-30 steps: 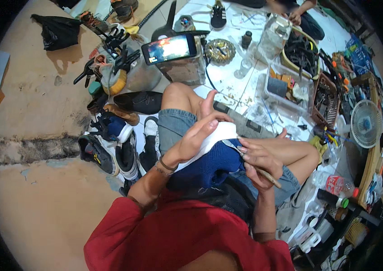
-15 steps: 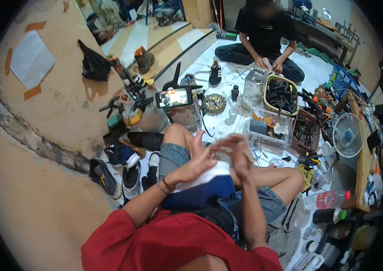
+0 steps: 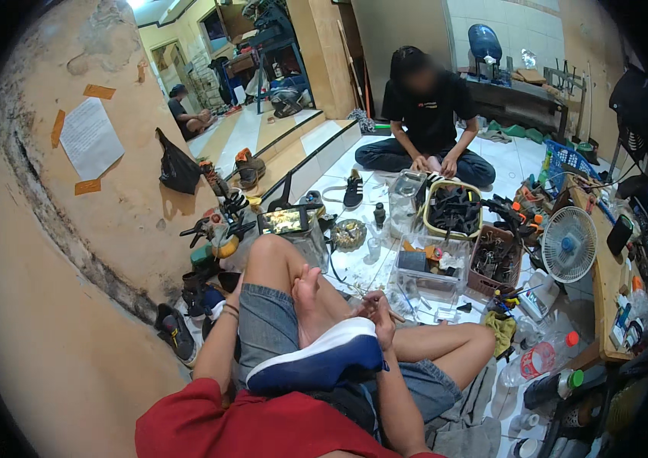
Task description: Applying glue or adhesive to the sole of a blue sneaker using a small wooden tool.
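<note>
A dark blue sneaker [image 3: 316,366] with a white sole lies on its side across my lap, sole turned away from me. My left hand [image 3: 237,291] is down beside my left thigh, near the shoes by the wall; its fingers are hidden behind the leg. Just beyond the sneaker's right end is my right hand [image 3: 379,311], fingers curled closed. A thin brownish stick-like thing [image 3: 396,316] shows by these fingers, but what they grip is not clear. My bare foot [image 3: 307,294] rests between the hands, behind the sneaker.
A phone [image 3: 283,220] stands ahead. On the tiled floor are a clear box [image 3: 432,282], a yellow-rimmed basket [image 3: 428,221] and a brown basket [image 3: 484,287]. A fan [image 3: 568,243] and bottle [image 3: 531,365] are right. Another person [image 3: 431,107] sits opposite; a dark shoe [image 3: 174,336] lies left.
My left hand has left the sneaker and dropped to the left of my thigh. The sneaker lies more exposed across my lap. My right hand has lowered, and the view has tilted upward.
</note>
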Tool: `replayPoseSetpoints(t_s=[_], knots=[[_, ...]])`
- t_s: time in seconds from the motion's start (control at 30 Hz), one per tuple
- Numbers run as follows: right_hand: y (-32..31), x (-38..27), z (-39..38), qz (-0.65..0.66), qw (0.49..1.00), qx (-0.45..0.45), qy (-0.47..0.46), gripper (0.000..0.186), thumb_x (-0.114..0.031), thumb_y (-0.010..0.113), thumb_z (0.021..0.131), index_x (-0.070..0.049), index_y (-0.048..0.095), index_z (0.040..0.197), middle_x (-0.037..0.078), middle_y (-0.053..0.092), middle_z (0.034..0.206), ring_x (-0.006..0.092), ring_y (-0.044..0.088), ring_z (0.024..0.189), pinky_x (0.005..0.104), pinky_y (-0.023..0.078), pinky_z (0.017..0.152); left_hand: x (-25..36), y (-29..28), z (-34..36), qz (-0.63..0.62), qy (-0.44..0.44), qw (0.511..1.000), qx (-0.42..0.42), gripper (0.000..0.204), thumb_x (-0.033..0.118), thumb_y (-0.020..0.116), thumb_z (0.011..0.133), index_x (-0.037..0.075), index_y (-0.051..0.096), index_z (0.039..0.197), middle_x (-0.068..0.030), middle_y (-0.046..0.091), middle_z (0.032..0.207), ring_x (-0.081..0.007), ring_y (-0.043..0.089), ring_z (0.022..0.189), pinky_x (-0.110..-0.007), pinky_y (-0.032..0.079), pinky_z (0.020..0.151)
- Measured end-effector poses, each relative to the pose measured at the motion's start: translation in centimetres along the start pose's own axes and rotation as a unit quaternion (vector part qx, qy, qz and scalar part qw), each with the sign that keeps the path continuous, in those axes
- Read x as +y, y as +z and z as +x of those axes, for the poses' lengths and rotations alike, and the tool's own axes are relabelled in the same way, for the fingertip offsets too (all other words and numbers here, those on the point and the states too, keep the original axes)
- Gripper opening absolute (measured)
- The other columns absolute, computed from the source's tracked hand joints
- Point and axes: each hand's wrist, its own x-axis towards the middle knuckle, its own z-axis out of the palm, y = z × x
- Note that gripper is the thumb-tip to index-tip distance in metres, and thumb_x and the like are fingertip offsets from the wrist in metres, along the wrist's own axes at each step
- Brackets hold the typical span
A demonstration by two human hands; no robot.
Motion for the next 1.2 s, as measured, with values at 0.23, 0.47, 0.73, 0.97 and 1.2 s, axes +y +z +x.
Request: replayPoseSetpoints(t_s=[0.23, 0.47, 0.73, 0.97, 1.2], knots=[[-0.5, -0.9, -0.6, 0.012, 1.0, 0.017, -0.009, 0.036, -0.036, 0.035, 0.107, -0.003, 0.049, 0.11, 0.015, 0.062, 0.081, 0.0254, 0.066, 0.075, 0.0396, 0.056, 0.074, 4.1, 0.4, 5.0, -0.087, 0.05, 0.995, 0.008, 0.028, 0.028, 0.046, 0.103, 0.004, 0.06, 0.101, -0.0098, 0.068, 0.103, -0.0188, 0.065, 0.095, -0.034, 0.052, 0.089], [-0.4, -0.8, 0.0, -0.025, 0.999, 0.019, -0.017, 0.035, -0.036, 0.035, 0.107, -0.005, 0.051, 0.108, 0.013, 0.062, 0.08, 0.0241, 0.065, 0.073, 0.0371, 0.056, 0.07, -1.6, 1.7, 2.4, -0.182, 0.085, 0.98, -0.015, 0.028, 0.028, 0.046, 0.104, 0.005, 0.061, 0.103, -0.0114, 0.067, 0.107, -0.0198, 0.065, 0.099, -0.035, 0.051, 0.092], [-0.6, 0.9, 0.2, -0.082, 0.996, 0.02, -0.016, 0.038, -0.039, 0.034, 0.107, -0.005, 0.051, 0.107, 0.012, 0.061, 0.081, 0.0217, 0.064, 0.072, 0.0338, 0.055, 0.067, -5.4, 1.9, 0.6, -0.31, 0.148, 0.939, -0.02, 0.028, 0.028, 0.045, 0.104, 0.005, 0.061, 0.105, -0.0132, 0.067, 0.112, -0.021, 0.064, 0.103, -0.035, 0.05, 0.095], [-2.9, 2.3, 0.7, -0.076, 0.993, 0.095, 0.004, 0.038, -0.038, 0.031, 0.108, -0.006, 0.05, 0.109, 0.012, 0.06, 0.079, 0.0209, 0.062, 0.073, 0.0347, 0.056, 0.068, 3.4, -3.9, -1.2, -0.489, 0.206, 0.847, 0.04, 0.026, 0.026, 0.045, 0.104, 0.005, 0.056, 0.113, -0.0187, 0.062, 0.123, -0.0284, 0.057, 0.12, -0.042, 0.041, 0.109], [1.4, 3.0, 4.6, -0.149, 0.983, 0.105, -0.028, 0.038, -0.035, 0.035, 0.108, -0.002, 0.052, 0.114, 0.011, 0.059, 0.095, 0.0168, 0.059, 0.084, 0.0286, 0.053, 0.071, 4.4, 3.3, -6.9, -0.076, 0.149, 0.968, -0.186, 0.026, 0.008, 0.065, 0.092, 0.004, 0.054, 0.116, -0.0094, 0.066, 0.099, -0.0203, 0.066, 0.092, -0.033, 0.052, 0.089]])
